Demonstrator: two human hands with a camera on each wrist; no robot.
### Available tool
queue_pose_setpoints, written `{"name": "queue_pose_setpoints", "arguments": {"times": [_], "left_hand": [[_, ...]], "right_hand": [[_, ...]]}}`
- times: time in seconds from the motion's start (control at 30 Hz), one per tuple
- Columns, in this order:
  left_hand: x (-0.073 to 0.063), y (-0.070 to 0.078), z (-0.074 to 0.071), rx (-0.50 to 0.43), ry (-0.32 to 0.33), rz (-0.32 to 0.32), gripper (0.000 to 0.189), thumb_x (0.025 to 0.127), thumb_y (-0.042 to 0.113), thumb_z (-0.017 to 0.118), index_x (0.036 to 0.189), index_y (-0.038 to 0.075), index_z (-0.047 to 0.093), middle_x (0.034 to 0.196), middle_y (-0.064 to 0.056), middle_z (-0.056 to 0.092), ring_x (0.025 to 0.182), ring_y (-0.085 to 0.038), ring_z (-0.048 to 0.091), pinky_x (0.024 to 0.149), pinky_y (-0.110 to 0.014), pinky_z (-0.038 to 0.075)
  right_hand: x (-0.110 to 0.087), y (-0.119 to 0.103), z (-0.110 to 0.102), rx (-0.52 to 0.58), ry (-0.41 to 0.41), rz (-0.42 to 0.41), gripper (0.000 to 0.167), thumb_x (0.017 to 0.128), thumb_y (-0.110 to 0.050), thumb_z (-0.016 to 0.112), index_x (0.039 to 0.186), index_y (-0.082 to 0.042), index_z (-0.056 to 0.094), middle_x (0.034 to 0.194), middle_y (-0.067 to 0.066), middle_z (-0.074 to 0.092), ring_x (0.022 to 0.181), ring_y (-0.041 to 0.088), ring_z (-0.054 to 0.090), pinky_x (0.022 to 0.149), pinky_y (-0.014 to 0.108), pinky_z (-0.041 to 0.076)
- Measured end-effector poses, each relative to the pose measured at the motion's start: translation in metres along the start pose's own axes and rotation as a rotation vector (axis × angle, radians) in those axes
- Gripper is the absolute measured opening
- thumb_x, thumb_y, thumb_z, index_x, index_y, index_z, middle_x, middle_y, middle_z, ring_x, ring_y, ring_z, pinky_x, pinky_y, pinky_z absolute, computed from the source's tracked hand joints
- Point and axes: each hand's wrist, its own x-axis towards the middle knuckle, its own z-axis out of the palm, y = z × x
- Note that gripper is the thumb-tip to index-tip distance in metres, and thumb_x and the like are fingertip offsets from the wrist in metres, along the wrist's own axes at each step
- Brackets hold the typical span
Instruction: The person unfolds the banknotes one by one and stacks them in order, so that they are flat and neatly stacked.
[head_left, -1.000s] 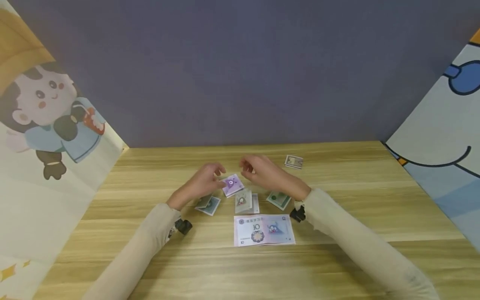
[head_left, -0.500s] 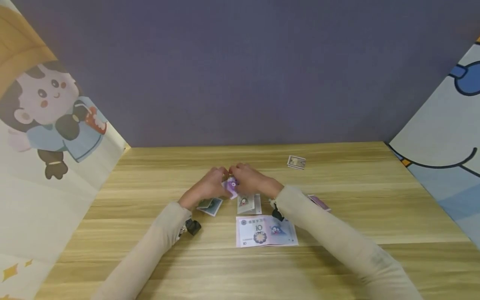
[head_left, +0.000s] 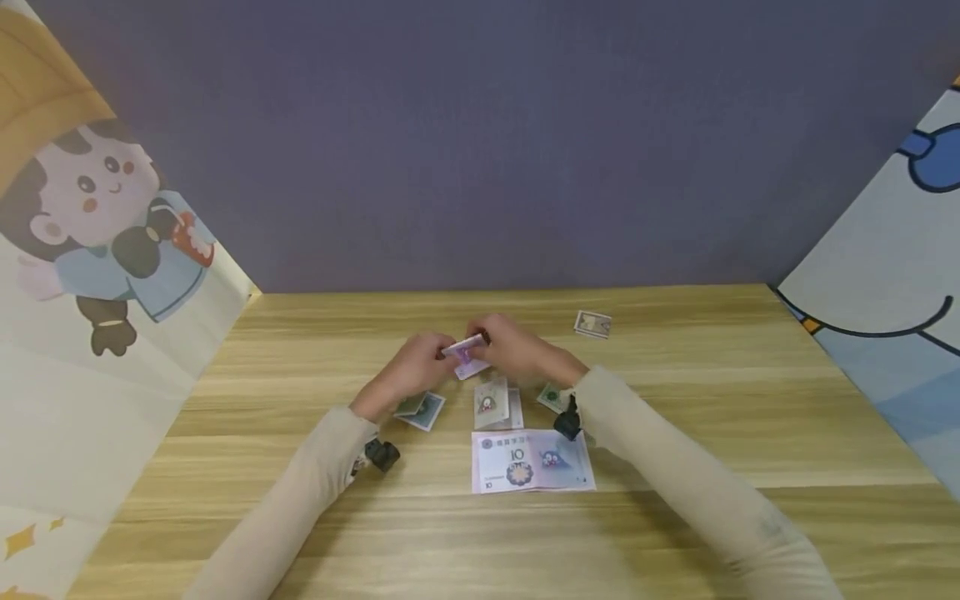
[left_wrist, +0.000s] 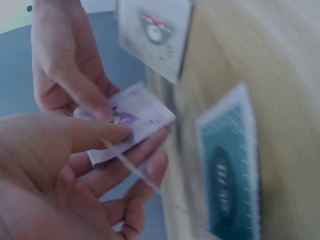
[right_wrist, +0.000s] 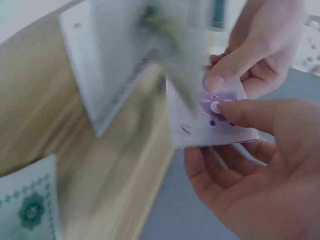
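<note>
A small folded purple play banknote [head_left: 462, 363] is pinched by both hands above the middle of the table. My left hand [head_left: 411, 365] grips its left side; in the left wrist view the thumb lies on the printed face and the fingers are underneath. My right hand [head_left: 517, 350] pinches the right side, its thumb on the print in the right wrist view [right_wrist: 260, 175]. Just nearer the body stands a half-open folded grey banknote [head_left: 490, 403]. A teal folded banknote [head_left: 426, 412] lies by the left wrist. A green one [head_left: 552, 397] is partly hidden by the right wrist.
A flat banknote marked 10 [head_left: 532, 462] lies nearest the body, between the forearms. Farther back on the right is a small brown folded banknote stack [head_left: 593, 324]. A dark panel [head_left: 480, 150] rises behind the wooden table [head_left: 675, 358].
The hands, apart a second ago with the purple banknote lying on the table, have closed in on it. They have now picked it up and tilted it. The other banknotes stay put.
</note>
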Motion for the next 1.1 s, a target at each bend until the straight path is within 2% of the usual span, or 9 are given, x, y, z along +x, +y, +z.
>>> {"name": "queue_pose_setpoints", "arguments": {"times": [0.13, 0.3, 0.47, 0.53, 0.63, 0.67, 0.77, 0.9, 1.1], "left_hand": [[-0.006, 0.012, -0.008, -0.094, 0.041, 0.062, 0.014, 0.097, 0.007, 0.061, 0.092, -0.001, 0.071, 0.067, -0.006, 0.059, 0.052, -0.015, 0.049, 0.045, -0.021, 0.036], [-0.018, 0.023, -0.014, -0.262, 0.092, 0.058, 0.014, 0.097, 0.006, 0.062, 0.099, -0.004, 0.072, 0.084, -0.021, 0.070, 0.068, -0.033, 0.065, 0.048, -0.020, 0.038], [-0.030, 0.033, -0.014, -0.399, 0.114, -0.008, 0.017, 0.098, 0.009, 0.063, 0.105, -0.004, 0.072, 0.083, -0.018, 0.072, 0.059, -0.017, 0.060, 0.046, -0.021, 0.029], [-0.034, 0.039, -0.012, -0.483, 0.098, -0.038, 0.018, 0.097, 0.010, 0.063, 0.107, -0.004, 0.071, 0.083, -0.016, 0.072, 0.061, -0.018, 0.062, 0.053, -0.022, 0.038], [-0.041, 0.048, -0.007, -0.599, 0.042, -0.059, 0.022, 0.098, 0.012, 0.063, 0.112, -0.003, 0.069, 0.085, -0.014, 0.073, 0.076, -0.027, 0.069, 0.075, -0.031, 0.050], [-0.044, 0.051, -0.005, -0.628, 0.018, -0.058, 0.023, 0.098, 0.013, 0.063, 0.114, -0.004, 0.068, 0.087, -0.015, 0.073, 0.082, -0.029, 0.070, 0.084, -0.036, 0.050], [-0.050, 0.058, -0.001, -0.663, -0.043, -0.040, 0.026, 0.099, 0.015, 0.061, 0.117, -0.002, 0.067, 0.094, -0.019, 0.073, 0.085, -0.031, 0.070, 0.091, -0.044, 0.050], [-0.057, 0.065, 0.004, -0.654, -0.064, -0.004, 0.025, 0.101, 0.018, 0.060, 0.112, -0.002, 0.070, 0.093, -0.020, 0.072, 0.084, -0.033, 0.070, 0.089, -0.044, 0.052], [-0.060, 0.070, 0.019, -0.683, -0.089, 0.077, 0.027, 0.102, 0.022, 0.059, 0.103, -0.001, 0.073, 0.088, -0.019, 0.074, 0.080, -0.040, 0.069, 0.080, -0.044, 0.056]], "right_hand": [[-0.006, -0.005, -0.014, 0.170, 0.048, -0.074, 0.013, 0.095, 0.000, 0.062, 0.108, 0.002, 0.060, 0.094, 0.012, 0.066, 0.083, 0.018, 0.062, 0.072, 0.030, 0.054], [-0.024, -0.005, -0.030, 0.301, 0.075, -0.045, 0.024, 0.098, -0.004, 0.061, 0.120, 0.003, 0.055, 0.092, 0.018, 0.068, 0.083, 0.031, 0.067, 0.073, 0.042, 0.057], [-0.045, -0.001, -0.035, 0.358, 0.068, -0.045, 0.020, 0.100, -0.009, 0.059, 0.116, 0.003, 0.057, 0.090, 0.019, 0.070, 0.085, 0.037, 0.067, 0.080, 0.051, 0.057], [-0.054, -0.002, -0.035, 0.388, 0.079, -0.063, 0.016, 0.101, -0.010, 0.058, 0.110, 0.003, 0.059, 0.088, 0.017, 0.070, 0.084, 0.035, 0.068, 0.081, 0.052, 0.056], [-0.069, -0.008, -0.036, 0.405, 0.123, -0.090, 0.012, 0.101, -0.009, 0.058, 0.101, 0.002, 0.063, 0.085, 0.013, 0.070, 0.080, 0.030, 0.068, 0.077, 0.048, 0.057], [-0.074, -0.011, -0.036, 0.408, 0.137, -0.095, 0.012, 0.101, -0.008, 0.058, 0.099, 0.001, 0.064, 0.085, 0.012, 0.070, 0.080, 0.029, 0.068, 0.076, 0.047, 0.058], [-0.089, -0.020, -0.038, 0.383, 0.175, -0.083, 0.011, 0.101, -0.010, 0.059, 0.096, -0.002, 0.065, 0.084, 0.009, 0.070, 0.078, 0.024, 0.068, 0.074, 0.040, 0.058], [-0.107, -0.028, -0.039, 0.347, 0.186, -0.058, 0.012, 0.101, -0.014, 0.060, 0.096, -0.005, 0.066, 0.083, 0.007, 0.069, 0.077, 0.020, 0.068, 0.072, 0.033, 0.058], [-0.129, -0.033, -0.034, 0.334, 0.235, -0.071, 0.009, 0.099, -0.015, 0.062, 0.094, -0.008, 0.063, 0.081, 0.007, 0.068, 0.071, 0.019, 0.066, 0.066, 0.032, 0.057]]}}
